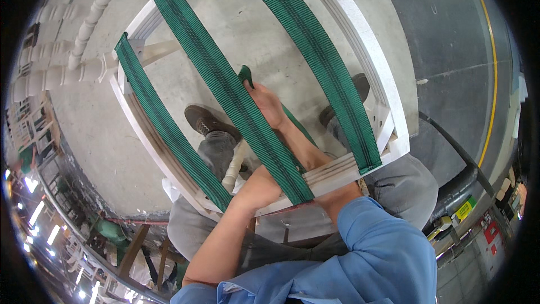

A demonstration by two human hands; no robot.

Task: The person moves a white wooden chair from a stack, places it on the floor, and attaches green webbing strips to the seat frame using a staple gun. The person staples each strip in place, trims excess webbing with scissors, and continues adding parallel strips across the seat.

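A white wooden chair frame (pixel 388 73) rests across my lap, with three green webbing straps running from its far rail to its near rail. My right hand (pixel 267 106) reaches up from beneath the near rail into the opening. It is closed on a loose green webbing strap (pixel 246 73), whose end sticks out past the fingers; more of it trails along the forearm. My left hand (pixel 263 187) is at the near rail, beside the middle strap (pixel 236 90). Its fingers pass under that strap and are hidden.
Turned pale wooden legs (pixel 93 17) stand at the upper left. My shoes (pixel 208 121) are on the concrete floor below the frame. At the right are a dark curved bar (pixel 450 135), a hammer (pixel 441 225) and a yellow-green box (pixel 464 209). More chair frames (pixel 34 124) stand at far left.
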